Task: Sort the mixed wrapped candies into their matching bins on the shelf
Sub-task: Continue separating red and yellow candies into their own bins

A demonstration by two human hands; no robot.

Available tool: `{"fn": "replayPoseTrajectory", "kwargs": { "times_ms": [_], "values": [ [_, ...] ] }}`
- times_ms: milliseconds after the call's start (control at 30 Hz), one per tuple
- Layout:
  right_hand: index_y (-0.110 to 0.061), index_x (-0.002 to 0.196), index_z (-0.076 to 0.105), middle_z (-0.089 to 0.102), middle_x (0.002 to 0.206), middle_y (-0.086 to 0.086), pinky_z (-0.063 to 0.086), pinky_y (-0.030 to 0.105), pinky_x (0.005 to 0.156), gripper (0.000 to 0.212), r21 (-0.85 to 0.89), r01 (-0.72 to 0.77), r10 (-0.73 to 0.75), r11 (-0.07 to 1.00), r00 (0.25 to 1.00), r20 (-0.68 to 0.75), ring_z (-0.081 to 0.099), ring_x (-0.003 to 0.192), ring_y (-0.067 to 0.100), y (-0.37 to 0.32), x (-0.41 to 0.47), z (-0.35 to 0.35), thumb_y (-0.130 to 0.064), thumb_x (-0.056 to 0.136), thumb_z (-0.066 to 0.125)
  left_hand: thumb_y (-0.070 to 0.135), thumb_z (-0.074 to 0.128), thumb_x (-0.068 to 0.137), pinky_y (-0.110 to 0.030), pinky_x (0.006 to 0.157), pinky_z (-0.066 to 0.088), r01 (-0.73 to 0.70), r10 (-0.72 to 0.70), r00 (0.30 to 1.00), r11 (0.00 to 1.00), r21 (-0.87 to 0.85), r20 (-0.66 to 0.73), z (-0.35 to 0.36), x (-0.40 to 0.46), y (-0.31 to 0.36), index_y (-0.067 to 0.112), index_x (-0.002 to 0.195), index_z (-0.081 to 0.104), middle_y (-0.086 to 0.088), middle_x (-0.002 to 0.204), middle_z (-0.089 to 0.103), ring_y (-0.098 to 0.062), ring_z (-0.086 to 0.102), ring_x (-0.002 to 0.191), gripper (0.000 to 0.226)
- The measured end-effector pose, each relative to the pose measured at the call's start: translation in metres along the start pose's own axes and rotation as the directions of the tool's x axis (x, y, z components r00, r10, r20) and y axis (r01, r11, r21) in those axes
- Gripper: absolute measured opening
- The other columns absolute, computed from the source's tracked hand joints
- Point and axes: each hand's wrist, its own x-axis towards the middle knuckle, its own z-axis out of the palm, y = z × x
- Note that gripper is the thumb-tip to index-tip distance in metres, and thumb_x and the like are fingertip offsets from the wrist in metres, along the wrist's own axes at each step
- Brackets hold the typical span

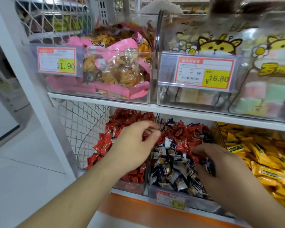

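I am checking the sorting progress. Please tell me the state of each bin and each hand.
Left bin: red candies only.
Middle bin: red and dark candies mixed.
Right bin: yellow candies only.
Left hand: pinching a red candy.
Right hand: fingers curled into the candies.

Two hands [135, 145], five clear bins [148, 89] (two above, three below), and three price tags [204, 72].
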Motion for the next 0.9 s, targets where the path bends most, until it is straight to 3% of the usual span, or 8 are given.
{"fn": "replayPoseTrajectory", "kwargs": {
  "times_ms": [133,233,300,533,767,900],
  "values": [
    [-0.037,0.132,0.058,0.046,0.115,-0.032,0.026,-0.008,0.078,0.043,-0.004,-0.005,0.004,1.000,1.000,-0.019,0.043,0.106,-0.010,0.003,0.000,-0.001,-0.025,0.092,0.071,0.023,0.065,0.100,-0.017,0.074,0.049,0.051,-0.026,0.993,0.976,0.212,-0.118,0.005,0.030,-0.034,0.031,0.131,0.064,0.009,0.112,0.071,-0.013,0.068,0.094,0.032],
    [-0.039,0.135,0.055,0.044,0.117,-0.032,0.027,-0.009,0.075,0.044,-0.023,-0.002,0.001,1.000,1.000,-0.009,0.041,0.106,-0.010,0.007,0.003,0.001,-0.029,0.094,0.068,0.030,0.070,0.095,-0.036,0.098,0.053,0.044,-0.014,0.994,0.957,0.286,-0.105,0.017,0.039,-0.060,0.026,0.134,0.063,0.000,0.125,0.068,-0.023,0.063,0.116,0.039],
    [-0.038,0.136,0.054,0.045,0.118,-0.031,0.029,-0.008,0.074,0.044,-0.028,0.001,-0.001,1.000,1.000,-0.004,0.041,0.106,-0.010,0.008,0.006,0.002,-0.030,0.095,0.067,0.036,0.074,0.093,-0.044,0.106,0.049,0.076,-0.045,0.994,0.940,0.331,-0.100,0.024,0.041,-0.066,0.023,0.136,0.062,-0.004,0.130,0.064,-0.028,0.057,0.123,0.046],
    [-0.036,0.136,0.056,0.047,0.119,-0.030,0.030,-0.006,0.077,0.045,-0.021,0.005,-0.005,1.000,1.000,0.008,0.043,0.109,-0.009,0.007,0.006,0.004,-0.026,0.094,0.068,0.034,0.081,0.087,-0.042,0.111,0.045,0.103,-0.053,0.989,0.918,0.384,-0.137,0.029,0.043,-0.075,0.022,0.139,0.063,-0.006,0.137,0.057,-0.028,0.051,0.129,0.057],
    [-0.036,0.132,0.059,0.050,0.120,-0.030,0.029,-0.002,0.082,0.044,-0.013,-0.004,0.004,1.000,1.000,-0.001,0.049,0.114,-0.005,0.005,0.001,0.007,-0.025,0.092,0.071,0.036,0.083,0.083,-0.041,0.085,0.055,0.105,-0.025,0.980,0.905,0.412,-0.195,0.032,0.043,-0.069,0.022,0.112,0.068,-0.001,0.113,0.067,-0.026,0.062,0.104,0.035],
    [-0.036,0.131,0.060,0.049,0.117,-0.031,0.030,-0.003,0.079,0.044,-0.007,0.000,0.000,1.000,1.000,-0.004,0.044,0.109,-0.009,0.006,0.003,0.008,-0.024,0.091,0.071,0.037,0.081,0.085,-0.043,0.092,0.055,0.110,-0.033,0.984,0.889,0.444,-0.177,0.035,0.047,-0.071,0.021,0.121,0.069,-0.003,0.120,0.067,-0.028,0.061,0.111,0.041]
  ]
}}
